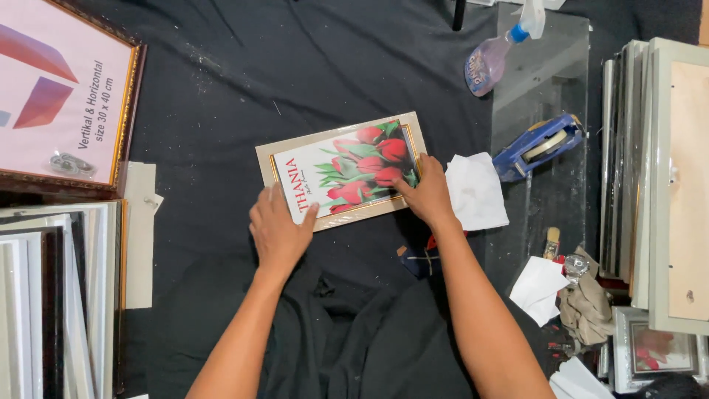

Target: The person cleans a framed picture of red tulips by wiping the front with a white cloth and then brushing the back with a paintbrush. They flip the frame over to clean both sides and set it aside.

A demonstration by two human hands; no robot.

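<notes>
a small picture frame (341,171) with a print of red tulips lies flat on the black cloth (244,81), tilted a little, about in the middle of the work area. the left hand (279,229) rests palm down on its near left corner, fingers spread flat rather than closed around anything. the right hand (427,193) presses on the near right corner, fingers flat too, gripping nothing. just right of that hand lies a white cloth (476,191), and beyond it a blue tape dispenser (538,146) sits on a clear glass sheet (546,66). a spray bottle (493,53) lies at the far end of the glass. a large gold-edged frame (63,96) is at the far left, and stacked frames (657,177) stand along the right.
</notes>
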